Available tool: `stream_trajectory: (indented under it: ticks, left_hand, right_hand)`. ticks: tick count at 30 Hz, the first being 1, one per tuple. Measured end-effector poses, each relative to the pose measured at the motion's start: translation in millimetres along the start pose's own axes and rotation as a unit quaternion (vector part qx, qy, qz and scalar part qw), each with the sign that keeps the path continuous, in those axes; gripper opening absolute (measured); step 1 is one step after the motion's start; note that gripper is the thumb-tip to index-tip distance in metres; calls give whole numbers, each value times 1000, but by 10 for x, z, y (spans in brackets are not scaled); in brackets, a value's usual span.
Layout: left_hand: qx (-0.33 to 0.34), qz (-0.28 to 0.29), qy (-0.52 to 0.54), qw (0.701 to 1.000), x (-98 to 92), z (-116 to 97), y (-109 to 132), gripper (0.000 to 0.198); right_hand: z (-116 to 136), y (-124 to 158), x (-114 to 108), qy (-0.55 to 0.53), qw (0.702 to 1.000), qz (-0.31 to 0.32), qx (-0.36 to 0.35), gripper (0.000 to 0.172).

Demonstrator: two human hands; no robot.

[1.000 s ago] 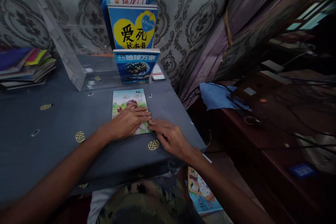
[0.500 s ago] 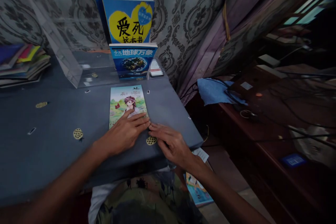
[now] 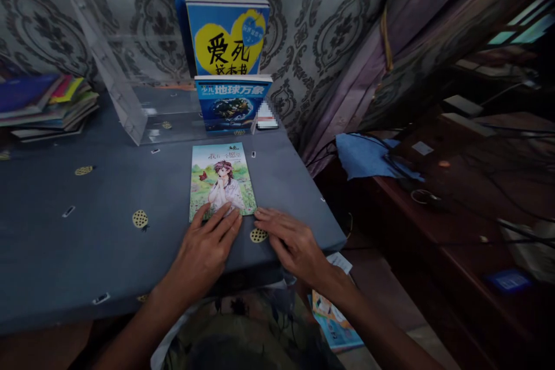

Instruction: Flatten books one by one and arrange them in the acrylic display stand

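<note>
A thin book with a green illustrated cover (image 3: 221, 179) lies flat on the grey-blue tablecloth (image 3: 87, 243) in front of me. My left hand (image 3: 203, 254) rests flat and open on the cloth, its fingertips touching the book's near edge. My right hand (image 3: 292, 243) lies flat and open just right of it, fingertips by the book's near right corner. Neither hand holds anything.
Behind the book a clear acrylic stand (image 3: 130, 98) holds upright blue books (image 3: 232, 101), (image 3: 228, 37). A stack of books (image 3: 47, 107) lies at the far left. A dark wooden cabinet (image 3: 455, 214) with a blue cloth (image 3: 368, 156) and cables stands to the right. Another book (image 3: 333, 324) lies on the floor.
Both hands have slid back toward me along the book. The left hand, which covered the cover's lower half, now touches only its near edge, leaving the picture exposed.
</note>
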State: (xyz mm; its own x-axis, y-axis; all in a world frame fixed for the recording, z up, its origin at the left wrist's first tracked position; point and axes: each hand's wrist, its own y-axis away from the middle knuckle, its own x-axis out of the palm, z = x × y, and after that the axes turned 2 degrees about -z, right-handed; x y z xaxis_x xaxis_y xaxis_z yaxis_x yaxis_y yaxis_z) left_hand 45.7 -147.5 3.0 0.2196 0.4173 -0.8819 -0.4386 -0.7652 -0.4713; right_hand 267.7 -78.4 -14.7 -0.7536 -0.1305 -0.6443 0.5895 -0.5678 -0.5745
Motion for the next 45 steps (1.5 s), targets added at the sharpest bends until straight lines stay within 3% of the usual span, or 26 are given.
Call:
stream_trajectory:
  ticks: [9, 14, 17, 21, 24, 27, 31, 33, 35, 37, 39, 42, 45]
  left_hand:
    - [-67, -27, -17, 997, -196, 293, 508, 56]
    - [-79, -44, 7, 996, -212, 374, 606, 66]
    - [-75, -44, 3, 996, -195, 425, 605, 64]
    - [-78, -48, -53, 994, -200, 628, 600, 49]
    - [-103, -8, -109, 989, -238, 849, 543, 37]
    - [-138, 45, -143, 979, -283, 1020, 383, 38]
    - [-142, 99, -108, 979, -282, 1062, 49, 37]
    - [-136, 107, -85, 981, -232, 1015, -139, 34]
    - [-130, 112, -73, 982, -155, 944, -328, 33]
    - [-121, 120, -69, 983, -68, 863, -511, 34]
    - [-106, 131, -73, 983, 6, 789, -678, 34]
    - [-94, 155, -104, 978, 61, 709, -880, 27]
    - [-96, 190, -127, 969, 57, 671, -1003, 22]
  right_hand:
    - [-4, -29, -54, -38, 999, 0, 10, 40]
    - [-4, -103, -92, -40, 998, 3, 39, 35]
    - [28, -141, -91, -45, 998, -1, 55, 34]
    - [181, -195, 45, -71, 996, 18, 43, 35]
    - [349, -311, 257, -99, 992, 74, -1, 34]
    - [456, -514, 453, -101, 978, 170, -66, 27]
    - [338, -814, 523, -123, 961, 219, -115, 29]
    - [141, -970, 476, -158, 970, 178, -56, 31]
    - [-129, -1143, 411, -182, 980, 66, 45, 29]
    - [-432, -1319, 365, -216, 967, -33, 128, 28]
    - [-716, -1466, 364, -252, 946, -94, 183, 26]
    - [-1014, -1574, 428, -295, 912, -159, 237, 24]
    - [-1134, -1551, 491, -319, 895, -181, 254, 20]
